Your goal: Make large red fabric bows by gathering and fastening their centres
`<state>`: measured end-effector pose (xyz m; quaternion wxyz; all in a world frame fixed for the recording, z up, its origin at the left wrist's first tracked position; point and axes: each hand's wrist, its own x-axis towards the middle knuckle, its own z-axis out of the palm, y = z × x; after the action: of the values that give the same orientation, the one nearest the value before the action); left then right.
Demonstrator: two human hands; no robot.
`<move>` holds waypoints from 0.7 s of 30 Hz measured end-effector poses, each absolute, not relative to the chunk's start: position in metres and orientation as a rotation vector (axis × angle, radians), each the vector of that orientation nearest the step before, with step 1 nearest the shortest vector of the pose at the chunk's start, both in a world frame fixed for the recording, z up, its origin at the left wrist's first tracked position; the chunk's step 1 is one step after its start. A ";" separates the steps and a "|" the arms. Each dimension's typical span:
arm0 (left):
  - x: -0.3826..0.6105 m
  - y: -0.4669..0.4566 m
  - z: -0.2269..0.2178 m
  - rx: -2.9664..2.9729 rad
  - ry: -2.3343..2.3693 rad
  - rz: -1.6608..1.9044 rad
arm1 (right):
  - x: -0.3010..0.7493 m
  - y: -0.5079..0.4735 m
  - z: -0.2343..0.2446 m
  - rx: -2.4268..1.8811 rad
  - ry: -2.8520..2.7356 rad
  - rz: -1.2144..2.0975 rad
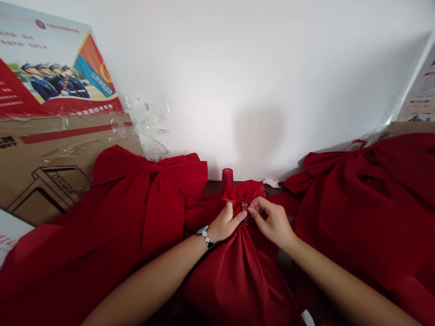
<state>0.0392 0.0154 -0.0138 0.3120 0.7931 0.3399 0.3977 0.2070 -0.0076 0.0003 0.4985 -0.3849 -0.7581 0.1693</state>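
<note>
My left hand (223,223) is closed around the bunched neck of a red cloth (238,276), its thumb pressing on the front. A small, narrow metal clip (244,207) stands upright against the gathers, partly covered by that thumb. At the clip's right side, my right hand (270,219) is closed in a pinch of thumb and forefinger; what is between the fingertips is too small to make out. Above my hands the cloth fans out in a ruffle (249,190), and below them it hangs in folds.
Behind the ruffle stands a spool of red thread (227,179) with thin needles sticking up. Large red cloth bows lie left (149,176) and right (326,167). A cardboard box (68,158) leans at left. Crumpled white tissue (272,183) lies by the white wall (204,68).
</note>
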 end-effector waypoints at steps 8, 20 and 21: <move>0.041 0.015 -0.014 2.082 0.908 1.029 | 0.206 -0.007 0.003 -0.921 -1.785 0.475; 0.042 0.022 -0.016 1.879 0.926 1.228 | 0.209 -0.005 0.005 -0.958 -1.846 0.403; 0.042 0.022 -0.016 1.867 0.938 1.229 | 0.209 -0.005 0.005 -0.964 -1.857 0.395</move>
<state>0.0423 0.0215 -0.0162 0.3515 0.7211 0.3623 0.4746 0.2090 -0.0054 0.0054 0.4848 -0.3960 -0.7628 0.1622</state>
